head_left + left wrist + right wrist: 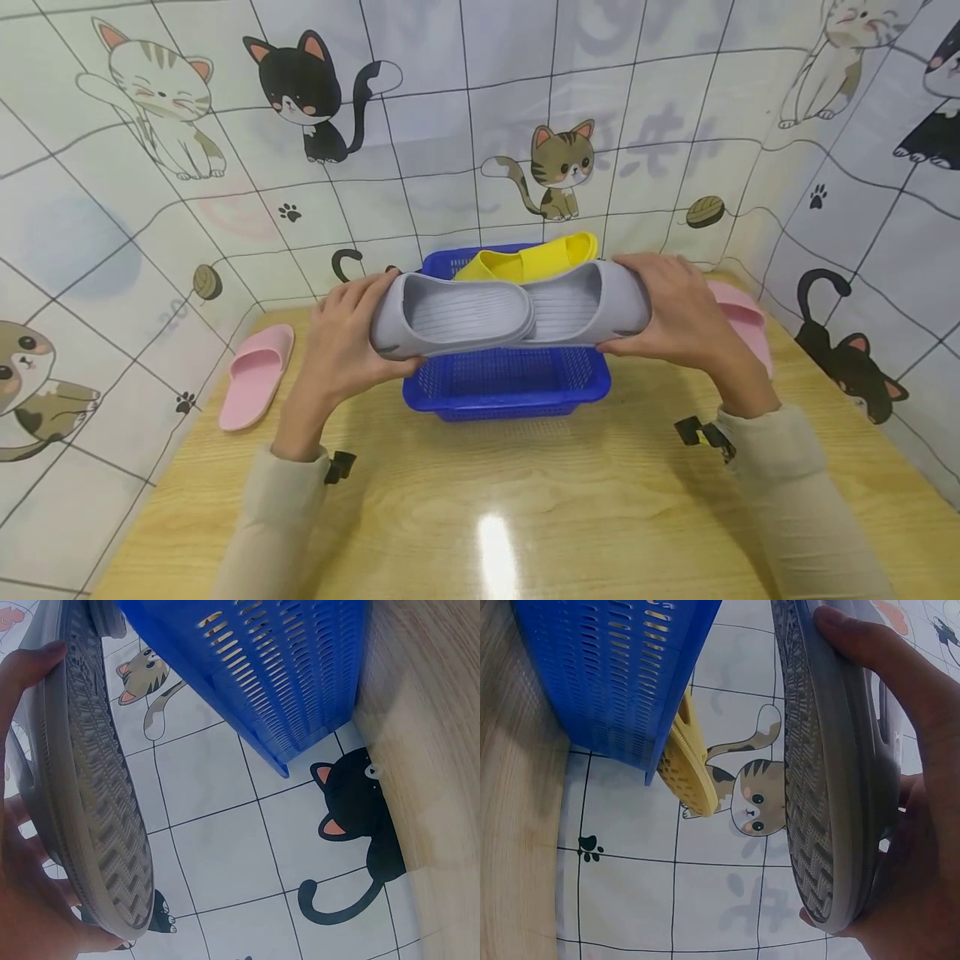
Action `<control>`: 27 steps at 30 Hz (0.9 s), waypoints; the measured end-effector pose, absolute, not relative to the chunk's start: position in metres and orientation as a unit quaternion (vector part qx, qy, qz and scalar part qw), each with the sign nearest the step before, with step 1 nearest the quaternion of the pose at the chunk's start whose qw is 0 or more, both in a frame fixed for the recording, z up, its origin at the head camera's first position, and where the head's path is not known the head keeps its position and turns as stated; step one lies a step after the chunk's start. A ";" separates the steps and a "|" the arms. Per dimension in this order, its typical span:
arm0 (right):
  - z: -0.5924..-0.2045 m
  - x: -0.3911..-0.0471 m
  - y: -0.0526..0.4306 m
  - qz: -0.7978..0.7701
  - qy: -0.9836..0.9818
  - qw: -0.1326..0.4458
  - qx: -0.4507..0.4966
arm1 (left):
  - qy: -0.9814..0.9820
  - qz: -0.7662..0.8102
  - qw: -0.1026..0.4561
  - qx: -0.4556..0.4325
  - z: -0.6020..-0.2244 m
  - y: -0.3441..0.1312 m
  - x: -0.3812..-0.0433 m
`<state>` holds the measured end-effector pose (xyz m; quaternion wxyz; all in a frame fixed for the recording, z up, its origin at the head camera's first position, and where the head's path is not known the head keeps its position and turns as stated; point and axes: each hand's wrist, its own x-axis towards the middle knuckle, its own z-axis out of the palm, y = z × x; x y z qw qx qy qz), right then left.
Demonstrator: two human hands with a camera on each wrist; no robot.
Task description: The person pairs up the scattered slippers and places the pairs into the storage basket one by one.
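Observation:
Two grey closed-toe slippers are held in the air end to end, their heels overlapping in the middle. My left hand point(337, 337) grips the toe of the left grey slipper point(468, 312). By its toe, the right grey slipper point(570, 310) is held in my right hand point(678, 312). Patterned soles of the left slipper point(105, 787) and right slipper point(810, 795) face inward in the wrist views. Below and behind them stands a blue basket point(506, 408), partly hidden by the slippers. Yellow footwear point(543, 260) rests on the basket's far side.
One pink slipper point(257, 379) lies on the wooden table point(420, 500) at the left. Another pink slipper point(738, 312) is at the right, partly behind my right hand. A cat-print wall covering point(435, 150) encloses the back and sides.

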<state>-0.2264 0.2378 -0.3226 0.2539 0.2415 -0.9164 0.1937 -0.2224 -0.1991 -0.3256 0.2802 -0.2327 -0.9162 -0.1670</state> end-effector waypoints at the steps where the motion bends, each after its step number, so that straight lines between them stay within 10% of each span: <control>1: -0.323 -0.226 0.238 0.193 -0.916 0.255 0.242 | -0.915 -0.167 0.282 -0.233 -0.326 -0.199 -0.223; 27: -0.322 -0.221 0.229 0.163 -0.924 0.260 0.229 | -0.912 -0.145 0.300 -0.238 -0.324 -0.190 -0.218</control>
